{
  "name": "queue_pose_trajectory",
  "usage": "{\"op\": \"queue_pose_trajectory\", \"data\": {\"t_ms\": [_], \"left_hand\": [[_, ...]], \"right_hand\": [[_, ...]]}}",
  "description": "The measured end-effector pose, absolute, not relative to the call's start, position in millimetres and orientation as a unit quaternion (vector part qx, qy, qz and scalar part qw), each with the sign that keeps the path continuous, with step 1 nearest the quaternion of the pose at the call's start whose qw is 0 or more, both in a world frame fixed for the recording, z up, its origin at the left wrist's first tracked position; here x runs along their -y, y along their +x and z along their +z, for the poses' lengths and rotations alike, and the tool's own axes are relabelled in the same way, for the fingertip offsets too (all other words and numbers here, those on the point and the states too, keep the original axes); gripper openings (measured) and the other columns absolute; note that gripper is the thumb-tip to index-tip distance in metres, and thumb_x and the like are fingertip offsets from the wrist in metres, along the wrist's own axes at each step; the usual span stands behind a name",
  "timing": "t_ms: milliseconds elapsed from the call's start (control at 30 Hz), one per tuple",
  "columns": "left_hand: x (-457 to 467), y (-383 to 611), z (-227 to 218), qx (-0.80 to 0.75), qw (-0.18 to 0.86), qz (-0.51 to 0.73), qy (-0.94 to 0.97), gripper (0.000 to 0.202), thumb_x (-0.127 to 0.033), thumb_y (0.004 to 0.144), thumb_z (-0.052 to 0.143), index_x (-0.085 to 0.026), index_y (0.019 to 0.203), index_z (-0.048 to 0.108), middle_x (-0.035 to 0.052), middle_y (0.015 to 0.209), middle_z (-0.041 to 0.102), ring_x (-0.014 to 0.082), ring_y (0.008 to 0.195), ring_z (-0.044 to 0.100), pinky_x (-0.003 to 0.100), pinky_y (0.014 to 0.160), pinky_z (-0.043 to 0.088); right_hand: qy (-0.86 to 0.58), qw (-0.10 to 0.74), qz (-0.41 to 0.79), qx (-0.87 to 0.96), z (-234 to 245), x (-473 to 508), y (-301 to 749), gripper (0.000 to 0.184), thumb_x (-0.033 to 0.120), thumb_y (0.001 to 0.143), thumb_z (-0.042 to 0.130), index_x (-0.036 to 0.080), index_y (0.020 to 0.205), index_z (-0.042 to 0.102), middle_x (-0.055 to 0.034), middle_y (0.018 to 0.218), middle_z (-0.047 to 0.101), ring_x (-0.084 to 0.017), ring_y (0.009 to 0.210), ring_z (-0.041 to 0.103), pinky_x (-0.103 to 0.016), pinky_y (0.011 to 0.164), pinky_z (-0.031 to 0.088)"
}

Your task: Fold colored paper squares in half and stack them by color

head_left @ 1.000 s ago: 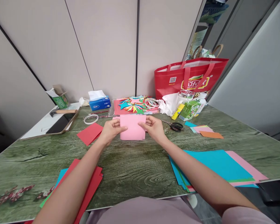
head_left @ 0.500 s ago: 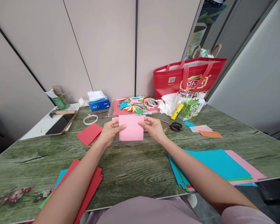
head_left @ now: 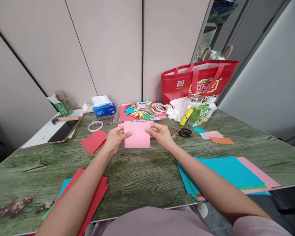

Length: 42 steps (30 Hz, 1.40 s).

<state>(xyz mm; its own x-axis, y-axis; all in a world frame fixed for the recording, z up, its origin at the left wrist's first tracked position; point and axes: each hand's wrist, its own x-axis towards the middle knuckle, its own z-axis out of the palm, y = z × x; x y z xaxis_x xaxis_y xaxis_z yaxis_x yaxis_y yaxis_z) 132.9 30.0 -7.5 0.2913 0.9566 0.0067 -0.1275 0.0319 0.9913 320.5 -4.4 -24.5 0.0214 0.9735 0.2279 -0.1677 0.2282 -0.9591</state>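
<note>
A pink sheet of paper is held just above the green wood-grain table in the middle of the view. My left hand pinches its left edge, thumb on top. My right hand pinches its right edge the same way. Both hands are closed on the sheet. Behind it lies a pile of colourful folded paper shapes on a red sheet.
Red paper lies left of my hands, a red and blue stack at the near left, a blue and pink stack at the right. Scissors, tape roll, tissue box, glue stick and red bag stand further back.
The pink sheet and both hands have shifted slightly left and the sheet looks a little lower and shorter; the grip is unchanged.
</note>
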Motion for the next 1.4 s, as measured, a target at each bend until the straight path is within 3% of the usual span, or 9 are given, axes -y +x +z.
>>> {"op": "queue_pose_trajectory", "data": {"t_ms": [367, 867, 1067, 1300, 1400], "left_hand": [[-33.6, 131.9, -9.9, -0.416, 0.585, 0.479, 0.505, 0.049, -0.028, 0.042, 0.081, -0.011, 0.086, 0.065, 0.0109, 0.086, 0.069, 0.0176, 0.068, 0.063, 0.026, 0.058, 0.049], [-33.9, 132.4, -10.3, -0.420, 0.587, 0.483, 0.496, 0.052, -0.029, 0.038, 0.082, -0.010, 0.083, 0.065, 0.0108, 0.083, 0.069, 0.0195, 0.069, 0.064, 0.031, 0.065, 0.050], [-34.0, 132.8, -10.1, -0.424, 0.586, 0.481, 0.496, 0.050, -0.027, 0.039, 0.082, -0.010, 0.082, 0.064, 0.0095, 0.080, 0.070, 0.0180, 0.069, 0.063, 0.028, 0.064, 0.050], [-31.4, 131.7, -9.4, -0.401, 0.638, 0.412, 0.513, 0.050, -0.028, 0.053, 0.077, -0.014, 0.098, 0.060, 0.0096, 0.094, 0.068, 0.0181, 0.077, 0.063, 0.027, 0.063, 0.051], [-29.1, 132.4, -11.4, -0.373, 0.668, 0.367, 0.529, 0.054, -0.021, 0.050, 0.078, -0.014, 0.100, 0.060, 0.0113, 0.098, 0.066, 0.0196, 0.080, 0.063, 0.029, 0.065, 0.052]], "right_hand": [[-0.431, 0.568, 0.520, 0.469, -25.0, 4.6, 320.8, 0.031, 0.030, 0.050, 0.075, 0.013, 0.070, 0.059, 0.0017, 0.057, 0.064, -0.011, 0.052, 0.060, -0.026, 0.052, 0.053], [-0.433, 0.549, 0.536, 0.473, -25.1, 4.3, 321.4, 0.031, 0.031, 0.051, 0.075, 0.012, 0.067, 0.058, 0.0019, 0.057, 0.064, -0.011, 0.050, 0.061, -0.024, 0.051, 0.053], [-0.432, 0.546, 0.535, 0.478, -26.2, 3.9, 321.9, 0.030, 0.032, 0.051, 0.075, 0.012, 0.067, 0.059, 0.0018, 0.057, 0.064, -0.011, 0.050, 0.061, -0.023, 0.050, 0.053], [-0.429, 0.555, 0.539, 0.466, -27.7, 2.5, 323.3, 0.031, 0.033, 0.051, 0.075, 0.012, 0.068, 0.060, -0.0004, 0.058, 0.065, -0.011, 0.051, 0.061, -0.025, 0.051, 0.053], [-0.428, 0.553, 0.550, 0.457, -28.5, 1.7, 324.9, 0.031, 0.031, 0.050, 0.076, 0.012, 0.069, 0.061, -0.0010, 0.057, 0.065, -0.012, 0.052, 0.061, -0.025, 0.051, 0.053]]}}
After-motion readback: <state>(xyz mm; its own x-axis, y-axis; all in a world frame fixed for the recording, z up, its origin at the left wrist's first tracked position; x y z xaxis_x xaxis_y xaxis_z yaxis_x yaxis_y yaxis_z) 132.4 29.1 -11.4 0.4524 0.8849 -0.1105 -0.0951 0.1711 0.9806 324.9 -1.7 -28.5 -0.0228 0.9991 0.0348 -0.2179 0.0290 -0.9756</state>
